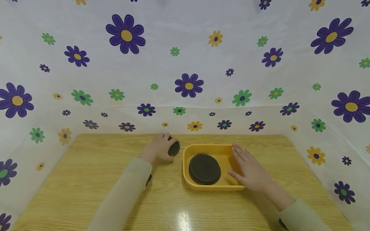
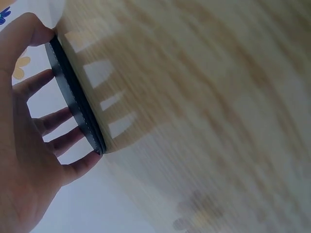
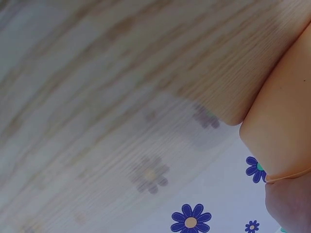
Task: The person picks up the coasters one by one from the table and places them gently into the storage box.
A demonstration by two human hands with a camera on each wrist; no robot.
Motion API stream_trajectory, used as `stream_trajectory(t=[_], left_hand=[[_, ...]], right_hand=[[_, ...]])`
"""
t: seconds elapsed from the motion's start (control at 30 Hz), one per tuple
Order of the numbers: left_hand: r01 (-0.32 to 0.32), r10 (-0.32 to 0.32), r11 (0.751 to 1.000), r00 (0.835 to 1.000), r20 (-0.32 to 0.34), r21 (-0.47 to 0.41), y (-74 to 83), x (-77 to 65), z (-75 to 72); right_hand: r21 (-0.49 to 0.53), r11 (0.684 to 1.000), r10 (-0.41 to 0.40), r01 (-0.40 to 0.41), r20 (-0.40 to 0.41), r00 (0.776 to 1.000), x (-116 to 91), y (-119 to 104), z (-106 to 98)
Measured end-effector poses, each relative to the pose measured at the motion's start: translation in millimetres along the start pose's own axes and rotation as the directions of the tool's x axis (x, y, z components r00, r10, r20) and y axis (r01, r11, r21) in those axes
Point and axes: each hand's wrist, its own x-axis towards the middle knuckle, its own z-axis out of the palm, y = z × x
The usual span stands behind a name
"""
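A black round coaster (image 1: pixel 174 148) with a stitched edge is held on edge between the thumb and fingertips of my left hand (image 1: pixel 160 148), left of the tray. Close up in the left wrist view, that coaster (image 2: pixel 75 94) is tilted low over the table; I cannot tell whether it touches the wood. More black round coasters (image 1: pixel 204 169), seemingly stacked, lie flat in the left part of a yellow tray (image 1: pixel 212 187). With fingers nearly straight, my right hand (image 1: pixel 250 170) rests over the tray's right end, hiding that wall.
Everything stands on a wood-grained table (image 1: pixel 95 166). A white cloth (image 1: pixel 162 64) printed with flowers walls off the back and both sides. The right wrist view has the tray's outer wall (image 3: pixel 286 111) at its right edge.
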Motion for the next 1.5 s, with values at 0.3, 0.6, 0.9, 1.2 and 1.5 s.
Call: stream_trajectory(t=[0.3, 0.6, 0.9, 1.2, 1.5], left_hand=[[-0.018, 0.018, 1.000, 1.000, -0.007, 0.023, 1.8, -1.9, -0.7], [-0.067, 0.068, 0.998, 0.995, -0.067, 0.023, -0.5, -3.1, -10.0], [-0.136, 0.143, 0.988, 0.985, -0.102, 0.068, 6.8, -5.6, -34.6], [-0.208, 0.224, 0.969, 0.966, -0.128, 0.131, 31.2, -6.6, -51.1], [-0.288, 0.311, 0.938, 0.945, -0.102, 0.191, 65.9, -6.3, -55.9]], right_hand=[[0.006, 1.000, 0.012, -0.012, 0.012, 1.000, -1, 1, 1], [0.009, 1.000, 0.013, -0.013, 0.010, 1.000, -1, 0, 0], [0.018, 1.000, 0.012, -0.012, 0.008, 1.000, -1, -1, -1], [0.024, 0.999, 0.026, -0.027, 0.020, 0.999, -1, -1, -2], [0.020, 1.000, 0.021, -0.021, 0.005, 1.000, -1, -1, -1]])
